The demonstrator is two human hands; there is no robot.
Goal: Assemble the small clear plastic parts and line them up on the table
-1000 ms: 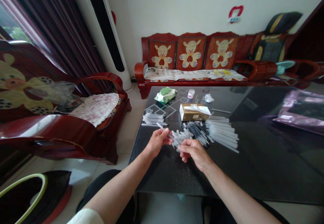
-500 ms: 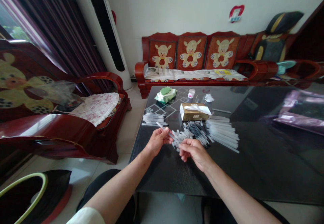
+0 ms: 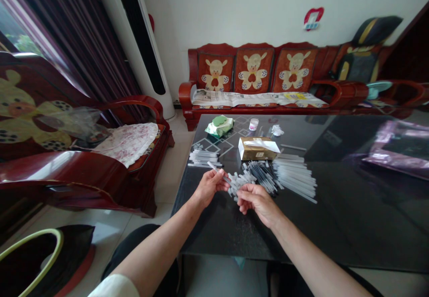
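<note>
My left hand [image 3: 213, 185] pinches a slim translucent white tube [image 3: 213, 167], like a pen barrel, which slants up and left past the fingertips. Close to the tube's lower end, my right hand [image 3: 252, 197] has thumb and fingers pressed together; whatever is between them is too small to make out. Small whitish cap-like pieces [image 3: 240, 180] lie in a heap just behind both hands. To the right of that heap are thin dark sticks, like pen refills [image 3: 263, 175]. Many long translucent tubes [image 3: 295, 175] fan out farther right. A smaller stack of finished-looking tubes [image 3: 203, 157] lies at the left edge.
All this lies on a dark glossy table [image 3: 335, 225]. Behind the piles stand a tissue box [image 3: 256, 154], a green wipes pack [image 3: 219, 127], a small white jar [image 3: 254, 124] and a crumpled tissue [image 3: 277, 130]. A purple plastic package [image 3: 398, 154] is at the right.
</note>
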